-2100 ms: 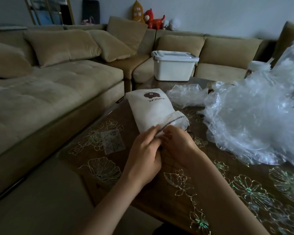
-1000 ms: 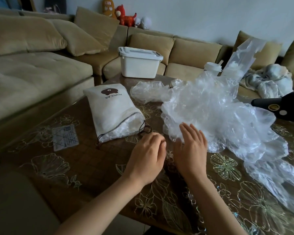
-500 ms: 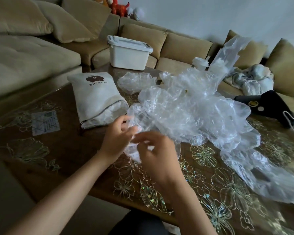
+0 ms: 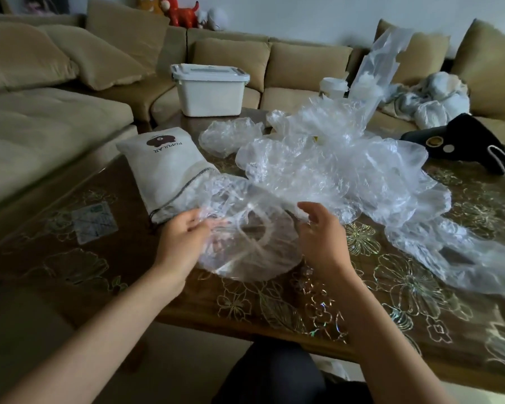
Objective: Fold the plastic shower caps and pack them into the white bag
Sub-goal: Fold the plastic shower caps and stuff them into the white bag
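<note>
Left hand [image 4: 184,237]: fingers curled, pinching the left edge of one shower cap [image 4: 248,252].
Right hand [image 4: 322,236]: thumb raised, fingers curled into the right edge of the same cap; it grasps the plastic.
Shower cap: clear, crinkled, spread between the two hands just above the near part of the table [image 4: 391,290]. Its gathered rim shows as a pale ring in the middle, and its lower edge hangs close to the tabletop.
Pile of caps [image 4: 336,164]: a large heap of clear plastic behind and to the right of the held cap, trailing off towards the table's right edge. One separate cap [image 4: 231,137] lies behind it on the left.
White bag [image 4: 164,164]: lies on its side on the table, left of the pile, mouth towards the person. It bears a brown logo and the word POPULAR. A dark drawstring runs round the mouth, and clear plastic shows there, touching the held cap's far edge.
Table: brown top with a gold flower pattern; a small pale card [image 4: 94,221] lies flat near the left edge.
Far end: a white lidded box [image 4: 209,91] stands past the bag.
Right side: a black object [image 4: 461,141] lies beyond the pile.
Surround: tan sofa [image 4: 41,118] wraps the left and back; a red plush toy [image 4: 182,10] sits on its back ledge.
</note>
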`<state>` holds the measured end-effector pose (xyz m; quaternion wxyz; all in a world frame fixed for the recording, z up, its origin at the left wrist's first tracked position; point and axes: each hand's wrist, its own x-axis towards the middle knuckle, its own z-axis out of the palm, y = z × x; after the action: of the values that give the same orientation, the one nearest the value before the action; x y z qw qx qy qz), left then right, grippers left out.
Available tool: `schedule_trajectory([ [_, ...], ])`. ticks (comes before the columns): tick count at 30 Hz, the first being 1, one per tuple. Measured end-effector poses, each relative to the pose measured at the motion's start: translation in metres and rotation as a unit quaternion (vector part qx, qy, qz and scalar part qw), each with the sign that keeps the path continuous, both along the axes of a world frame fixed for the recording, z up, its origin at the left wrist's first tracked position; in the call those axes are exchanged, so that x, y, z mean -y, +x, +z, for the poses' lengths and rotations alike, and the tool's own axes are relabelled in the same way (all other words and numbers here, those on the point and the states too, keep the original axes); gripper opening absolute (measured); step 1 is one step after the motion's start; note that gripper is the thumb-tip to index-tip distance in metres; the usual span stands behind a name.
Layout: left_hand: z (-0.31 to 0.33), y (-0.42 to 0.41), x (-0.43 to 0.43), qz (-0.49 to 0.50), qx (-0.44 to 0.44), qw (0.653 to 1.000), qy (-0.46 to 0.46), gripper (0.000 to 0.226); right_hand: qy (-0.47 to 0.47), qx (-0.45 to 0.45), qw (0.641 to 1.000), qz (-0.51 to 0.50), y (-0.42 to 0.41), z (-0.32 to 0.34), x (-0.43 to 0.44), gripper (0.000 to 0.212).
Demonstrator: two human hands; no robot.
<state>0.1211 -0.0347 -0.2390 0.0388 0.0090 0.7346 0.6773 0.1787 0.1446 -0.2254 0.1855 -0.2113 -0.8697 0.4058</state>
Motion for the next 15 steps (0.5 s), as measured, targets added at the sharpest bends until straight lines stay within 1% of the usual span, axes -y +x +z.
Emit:
schedule_trajectory([
  [2, 0.012, 0.004, 0.017, 0.009, 0.02, 1.0, 0.019, 0.026, -0.041, -0.003, 0.999, -0.025, 0.006, -0.001, -0.008, 0.044],
  [4, 0.028, 0.004, 0.03, 0.035, -0.006, 0.999, 0.026, 0.013, -0.067, -0.017, 0.996, -0.049, 0.011, -0.003, -0.015, 0.041],
  [5, 0.037, 0.004, 0.035, 0.05, -0.043, 0.998, 0.013, 0.014, -0.076, -0.026, 0.995, -0.06, 0.011, -0.005, -0.018, 0.039],
  [6, 0.049, 0.005, 0.038, 0.057, -0.107, 0.992, -0.027, 0.016, -0.09, -0.041, 0.992, -0.074, 0.014, -0.004, -0.02, 0.036],
  [7, 0.06, 0.007, 0.039, 0.06, -0.185, 0.978, -0.08, 0.018, -0.107, -0.057, 0.989, -0.082, 0.015, -0.003, -0.021, 0.034],
  [8, 0.071, 0.011, 0.039, 0.053, -0.269, 0.952, -0.139, 0.02, -0.127, -0.071, 0.986, -0.086, 0.015, -0.001, -0.021, 0.033],
  [9, 0.081, 0.016, 0.037, 0.041, -0.354, 0.911, -0.206, 0.022, -0.149, -0.085, 0.981, -0.085, 0.016, 0.002, -0.021, 0.032],
  [10, 0.089, 0.023, 0.036, 0.015, -0.426, 0.861, -0.278, 0.023, -0.173, -0.097, 0.977, -0.082, 0.017, 0.005, -0.02, 0.031],
  [11, 0.095, 0.03, 0.03, -0.025, -0.478, 0.809, -0.341, 0.025, -0.189, -0.108, 0.973, -0.082, 0.019, 0.008, -0.02, 0.031],
  [12, 0.096, 0.038, 0.024, -0.084, -0.498, 0.77, -0.391, 0.032, -0.198, -0.118, 0.969, -0.083, 0.02, 0.01, -0.02, 0.032],
  [13, 0.093, 0.043, 0.016, -0.154, -0.48, 0.749, -0.43, 0.041, -0.207, -0.131, 0.965, -0.092, 0.021, 0.011, -0.02, 0.032],
  [15, 0.075, 0.052, 0.004, -0.251, -0.431, 0.742, -0.449, 0.053, -0.228, -0.157, 0.952, -0.132, 0.023, 0.012, -0.021, 0.03],
])
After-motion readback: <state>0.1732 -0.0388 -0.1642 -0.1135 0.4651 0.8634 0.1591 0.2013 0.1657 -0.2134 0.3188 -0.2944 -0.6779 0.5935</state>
